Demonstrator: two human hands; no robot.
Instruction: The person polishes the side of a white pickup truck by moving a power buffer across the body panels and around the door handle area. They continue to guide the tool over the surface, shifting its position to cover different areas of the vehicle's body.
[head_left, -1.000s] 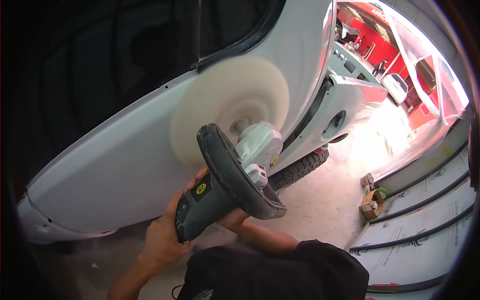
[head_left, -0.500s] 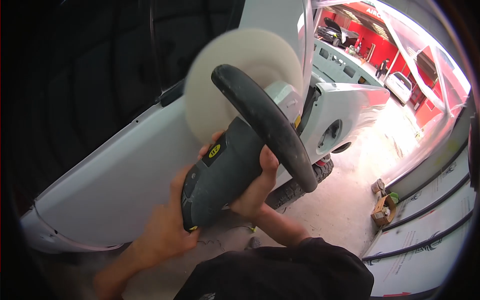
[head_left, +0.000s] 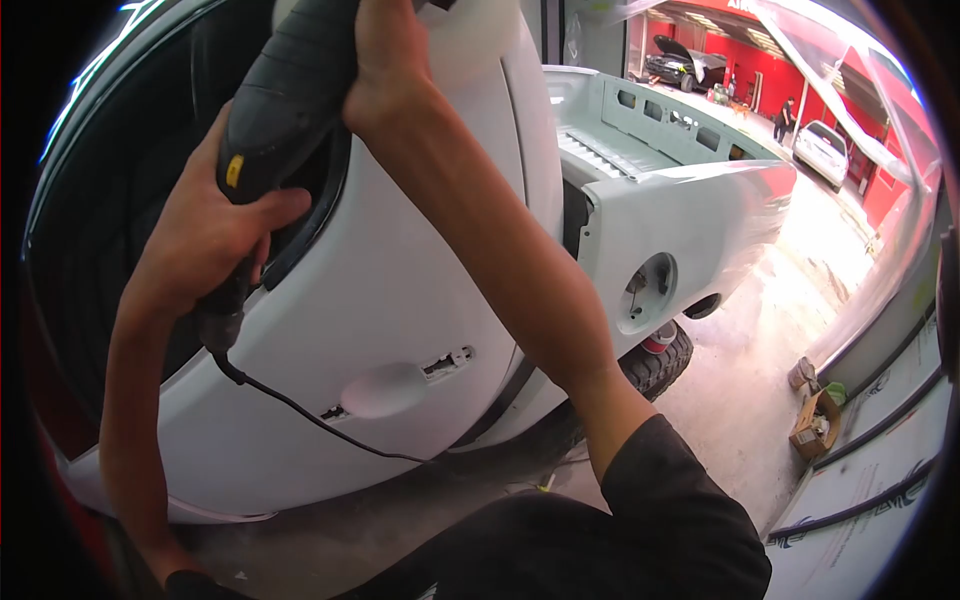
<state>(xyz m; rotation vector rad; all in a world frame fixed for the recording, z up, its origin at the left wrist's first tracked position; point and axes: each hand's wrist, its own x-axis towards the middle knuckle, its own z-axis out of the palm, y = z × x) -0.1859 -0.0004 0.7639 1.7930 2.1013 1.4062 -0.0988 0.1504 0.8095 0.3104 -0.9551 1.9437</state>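
Note:
A dark grey polisher is raised at the top of the view, its front end cut off by the edge. My left hand is closed round the rear grip, thumb across it. Up by the polisher's front, my right hand is closed against the body; its fingers are largely hidden. Behind my right wrist shows the pale round pad, against the upper part of the white vehicle cab. From the grip's end a black cord hangs past the door, whose handle recess has no handle.
The truck bed stands right of the cab, with a tyre below. A cardboard box sits on the floor by the panelled wall. Beyond plastic sheeting are a white car and a distant person.
Both hands have carried the polisher up and to the left, from the door's edge to the upper cab. My view has shifted, so the door handle recess and truck bed now show.

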